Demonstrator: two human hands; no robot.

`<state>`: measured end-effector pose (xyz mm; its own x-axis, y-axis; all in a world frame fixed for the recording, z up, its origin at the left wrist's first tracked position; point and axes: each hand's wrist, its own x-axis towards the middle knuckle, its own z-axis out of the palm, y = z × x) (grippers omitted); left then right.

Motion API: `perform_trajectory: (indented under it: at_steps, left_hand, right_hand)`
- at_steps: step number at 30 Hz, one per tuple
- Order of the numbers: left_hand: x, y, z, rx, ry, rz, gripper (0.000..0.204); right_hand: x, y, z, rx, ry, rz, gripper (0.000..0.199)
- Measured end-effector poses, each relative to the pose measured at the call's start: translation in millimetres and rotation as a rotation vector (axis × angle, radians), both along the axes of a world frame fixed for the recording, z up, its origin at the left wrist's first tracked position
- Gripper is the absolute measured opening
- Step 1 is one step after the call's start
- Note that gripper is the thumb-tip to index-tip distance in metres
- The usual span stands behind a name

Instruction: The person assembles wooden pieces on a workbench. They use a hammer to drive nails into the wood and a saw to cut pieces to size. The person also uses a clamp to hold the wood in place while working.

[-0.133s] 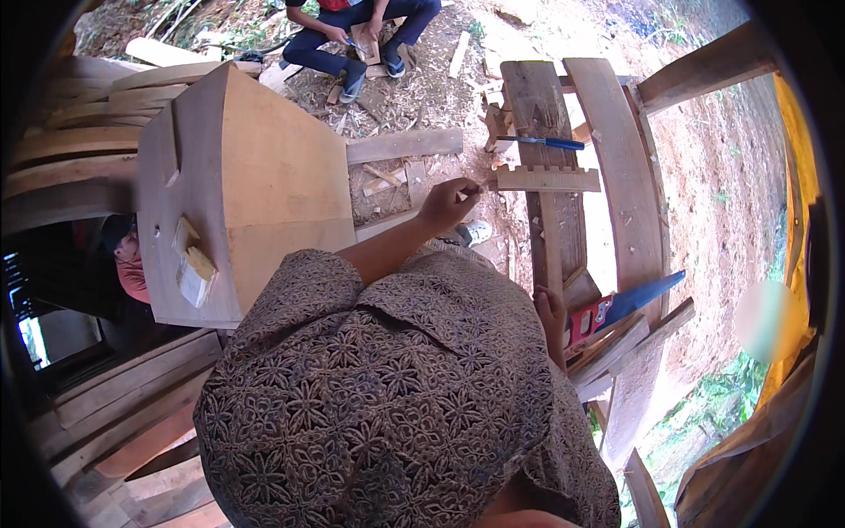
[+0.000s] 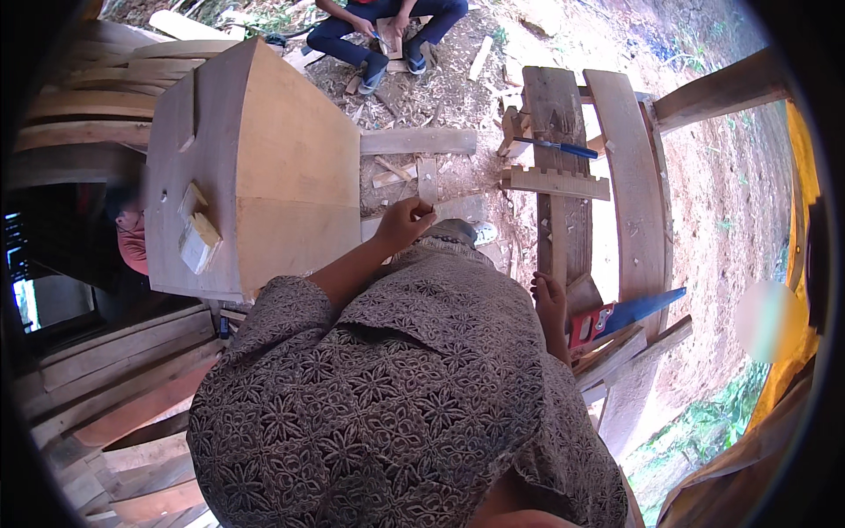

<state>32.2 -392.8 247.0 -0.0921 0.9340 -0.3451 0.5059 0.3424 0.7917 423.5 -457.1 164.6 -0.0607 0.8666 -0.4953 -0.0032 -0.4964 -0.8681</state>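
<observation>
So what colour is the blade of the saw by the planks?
Blue, with a red handle; the saw shows in the head view.

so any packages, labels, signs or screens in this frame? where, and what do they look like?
Screen or lit panel: far left edge, dark with blue-white glow, mostly cut off.
Small box-like block: on the big wooden slab, pale yellow; whether package or wood, unclear.
No signs or labels visible.

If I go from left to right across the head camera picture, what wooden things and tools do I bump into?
Small wood blocks → big wooden slab → the person's left hand → notched wooden strip → the person's right hand → handsaw with red handle and blue blade → long plank.
</observation>
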Motion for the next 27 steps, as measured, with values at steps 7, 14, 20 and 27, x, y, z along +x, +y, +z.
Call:
perform_trajectory:
  at_steps: [7, 14, 20, 27]
  left_hand:
    - [-43.9, -98.1, -8.0, 0.041, 0.088, 0.281, 0.022]
    - [-35.7, -120.8, -20.0, 0.151, 0.007, 0.314, 0.018]
    - [-49.6, -35.1, -24.2, 0.151, -0.099, 0.285, 0.024]
    - [-94.4, 98.6, -44.8, 0.179, -0.161, 0.256, 0.029]
  right_hand:
    - [-18.8, 55.4, -6.5, 0.050, 0.066, 0.181, 0.026]
    - [-17.5, 51.2, 4.5, -0.007, -0.005, 0.317, 0.032]
    - [6.5, 48.6, -42.9, -0.075, -0.083, 0.300, 0.036]
    - [-24.8, 76.9, -16.7, -0.311, -0.154, 0.132, 0.036]
